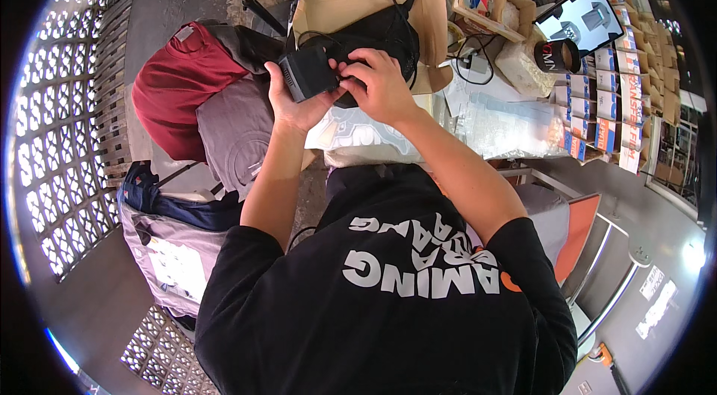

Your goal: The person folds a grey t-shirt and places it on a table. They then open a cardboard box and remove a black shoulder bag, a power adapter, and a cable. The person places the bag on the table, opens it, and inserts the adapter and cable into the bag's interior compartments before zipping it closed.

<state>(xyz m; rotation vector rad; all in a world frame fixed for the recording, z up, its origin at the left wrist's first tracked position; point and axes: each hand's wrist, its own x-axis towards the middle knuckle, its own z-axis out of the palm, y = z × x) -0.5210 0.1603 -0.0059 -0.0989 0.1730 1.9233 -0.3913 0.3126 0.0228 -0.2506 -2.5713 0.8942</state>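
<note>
A small black box-shaped device (309, 74) with slotted vents on one side rests in my left hand (298, 109), thumb along its left side and fingers beneath. My right hand (381, 84) is at the device's right edge, thumb and fingertips bunched together; whether they pinch a small part there is hidden. Behind the device, a black fabric bag (375, 31) lies across an open cardboard box (330, 8). A thin black cable (399, 6) runs down over the bag. Under my forearms is a printed sheet (358, 129) on the table.
Maroon (182, 84) and grey (229, 120) shirts lie at left. To the right are a wooden box (496, 6), a charger (476, 63) with cable, a stone block (524, 67), a dark mug (555, 56), a tablet (582, 20), plastic-wrapped sheets (498, 120) and stacked cartons (608, 92).
</note>
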